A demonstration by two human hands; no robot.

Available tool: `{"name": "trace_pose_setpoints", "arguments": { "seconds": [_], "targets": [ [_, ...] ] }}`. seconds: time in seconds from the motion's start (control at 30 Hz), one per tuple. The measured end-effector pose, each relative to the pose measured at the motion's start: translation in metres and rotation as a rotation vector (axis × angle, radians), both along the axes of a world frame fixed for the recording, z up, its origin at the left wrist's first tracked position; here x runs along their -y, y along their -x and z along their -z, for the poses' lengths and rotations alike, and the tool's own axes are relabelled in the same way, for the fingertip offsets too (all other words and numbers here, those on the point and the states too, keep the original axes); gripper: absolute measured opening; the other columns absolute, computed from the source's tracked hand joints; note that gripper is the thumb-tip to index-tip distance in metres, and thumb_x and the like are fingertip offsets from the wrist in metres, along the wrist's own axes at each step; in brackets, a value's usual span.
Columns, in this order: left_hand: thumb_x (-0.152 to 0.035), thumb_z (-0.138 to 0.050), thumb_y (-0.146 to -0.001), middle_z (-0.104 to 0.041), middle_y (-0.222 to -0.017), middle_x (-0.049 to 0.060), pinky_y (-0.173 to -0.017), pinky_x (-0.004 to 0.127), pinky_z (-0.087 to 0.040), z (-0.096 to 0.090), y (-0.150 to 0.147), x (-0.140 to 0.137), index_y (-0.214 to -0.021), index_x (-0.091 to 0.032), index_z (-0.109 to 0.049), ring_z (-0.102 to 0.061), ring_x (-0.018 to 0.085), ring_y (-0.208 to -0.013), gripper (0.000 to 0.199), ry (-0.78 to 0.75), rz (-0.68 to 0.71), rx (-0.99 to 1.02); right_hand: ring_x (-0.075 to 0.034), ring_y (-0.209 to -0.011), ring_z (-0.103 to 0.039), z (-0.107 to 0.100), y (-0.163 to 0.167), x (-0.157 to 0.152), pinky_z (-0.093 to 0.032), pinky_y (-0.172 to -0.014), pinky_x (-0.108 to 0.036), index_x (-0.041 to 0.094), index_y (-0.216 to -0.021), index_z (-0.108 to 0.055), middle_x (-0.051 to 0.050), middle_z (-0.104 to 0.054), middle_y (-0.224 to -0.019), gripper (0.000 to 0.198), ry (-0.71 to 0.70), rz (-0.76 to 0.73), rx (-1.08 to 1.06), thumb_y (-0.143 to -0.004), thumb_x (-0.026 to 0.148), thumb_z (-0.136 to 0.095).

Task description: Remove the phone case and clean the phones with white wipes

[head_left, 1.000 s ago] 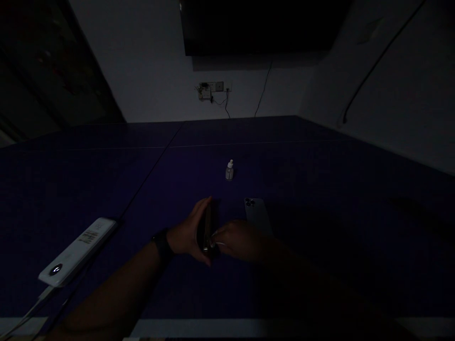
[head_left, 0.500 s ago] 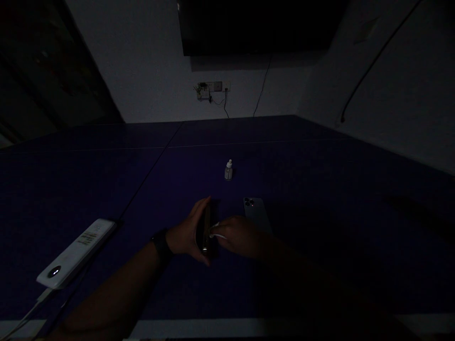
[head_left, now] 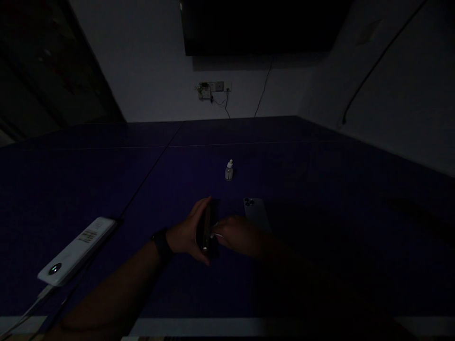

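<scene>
My left hand (head_left: 186,234), with a dark band on its wrist, grips a dark phone (head_left: 206,227) by its two ends. The phone is tilted up on its side, and its narrow shiny edge faces me. On its right, my right hand (head_left: 236,234) pinches a small white cloth or tissue (head_left: 216,233) against or very near the phone. Most of the white piece is hidden by the fingers. Partly behind my right hand, a second phone (head_left: 258,213) lies with its camera lenses up. Beyond both hands stands a small clear dropper bottle (head_left: 229,173) with a white top.
A white power bank (head_left: 76,253) with a lit round display lies at the left, a cable (head_left: 26,315) at its near end. The dark blue table (head_left: 302,175) reaches back to a wall with sockets (head_left: 215,87) and a large screen (head_left: 263,28). The room is very dim.
The hands and the phone hold nearly the same pose. My right fingers and the white piece have shifted very slightly. The view has moved a little.
</scene>
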State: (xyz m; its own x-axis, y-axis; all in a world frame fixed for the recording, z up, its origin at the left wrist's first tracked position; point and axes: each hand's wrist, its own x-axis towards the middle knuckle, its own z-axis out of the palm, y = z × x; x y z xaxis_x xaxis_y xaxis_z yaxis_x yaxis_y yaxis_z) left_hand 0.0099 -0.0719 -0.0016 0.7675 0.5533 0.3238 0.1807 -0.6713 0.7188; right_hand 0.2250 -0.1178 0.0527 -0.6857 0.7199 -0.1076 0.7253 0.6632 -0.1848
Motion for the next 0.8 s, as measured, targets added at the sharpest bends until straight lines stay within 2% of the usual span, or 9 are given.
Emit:
{"name": "trace_pose_setpoints", "arguments": {
  "seconds": [0.13, 0.33, 0.47, 0.53, 0.7, 0.8],
  "targets": [
    [-0.076, -0.087, -0.036, -0.008, -0.161, 0.020, -0.120, 0.065, -0.013, 0.002, 0.000, -0.001, -0.160, -0.025, 0.005, -0.012, 0.049, -0.148, 0.162, -0.001, 0.010, 0.009, -0.025, -0.094, -0.072, 0.001, 0.002, -0.004, -0.049, -0.077, -0.031, 0.011, -0.106, -0.072, -0.013, -0.075, -0.108, 0.024, -0.044, 0.049, 0.005, -0.095, 0.011, -0.050],
    [-0.078, -0.086, -0.034, -0.007, -0.161, 0.021, -0.120, 0.066, -0.011, 0.003, 0.001, -0.001, -0.159, -0.024, 0.005, -0.011, 0.049, -0.148, 0.164, -0.004, 0.002, -0.001, -0.021, -0.089, -0.073, 0.004, -0.004, -0.002, -0.048, -0.074, -0.026, 0.020, -0.103, -0.074, -0.006, -0.077, -0.103, 0.020, 0.014, -0.098, -0.028, -0.093, 0.015, -0.057],
    [-0.078, -0.086, -0.035, -0.007, -0.161, 0.020, -0.120, 0.065, -0.012, 0.001, 0.000, 0.000, -0.160, -0.024, 0.005, -0.010, 0.049, -0.148, 0.163, 0.006, 0.001, 0.003, -0.022, -0.089, -0.073, 0.007, -0.001, -0.004, -0.049, -0.072, -0.027, 0.016, -0.103, -0.074, -0.009, -0.076, -0.104, 0.023, -0.050, 0.040, -0.049, -0.093, 0.010, -0.055],
    [-0.078, -0.086, -0.037, -0.008, -0.161, 0.020, -0.120, 0.065, -0.013, 0.001, 0.000, 0.000, -0.160, -0.025, 0.004, -0.012, 0.048, -0.148, 0.161, 0.013, 0.005, 0.012, -0.021, -0.087, -0.073, 0.007, 0.000, -0.005, -0.049, -0.071, -0.027, 0.015, -0.103, -0.074, -0.010, -0.076, -0.102, 0.022, -0.063, 0.057, -0.044, -0.093, 0.010, -0.055],
    [-0.077, -0.087, -0.034, -0.008, -0.161, 0.020, -0.120, 0.065, -0.011, 0.002, 0.000, 0.000, -0.160, -0.024, 0.004, -0.011, 0.049, -0.148, 0.164, 0.001, 0.006, 0.012, -0.019, -0.087, -0.073, 0.003, -0.007, -0.004, -0.049, -0.074, -0.026, 0.020, -0.102, -0.074, -0.006, -0.077, -0.101, 0.020, 0.026, -0.119, -0.067, -0.093, 0.014, -0.057],
    [-0.076, -0.088, -0.034, -0.007, -0.161, 0.020, -0.120, 0.065, -0.011, 0.002, 0.001, 0.000, -0.159, -0.026, 0.005, -0.011, 0.049, -0.148, 0.164, -0.005, 0.011, 0.013, -0.021, -0.093, -0.072, 0.005, -0.008, -0.008, -0.050, -0.078, -0.028, 0.019, -0.107, -0.072, -0.008, -0.076, -0.107, 0.023, -0.020, -0.028, -0.070, -0.095, 0.014, -0.053]
  ]
}}
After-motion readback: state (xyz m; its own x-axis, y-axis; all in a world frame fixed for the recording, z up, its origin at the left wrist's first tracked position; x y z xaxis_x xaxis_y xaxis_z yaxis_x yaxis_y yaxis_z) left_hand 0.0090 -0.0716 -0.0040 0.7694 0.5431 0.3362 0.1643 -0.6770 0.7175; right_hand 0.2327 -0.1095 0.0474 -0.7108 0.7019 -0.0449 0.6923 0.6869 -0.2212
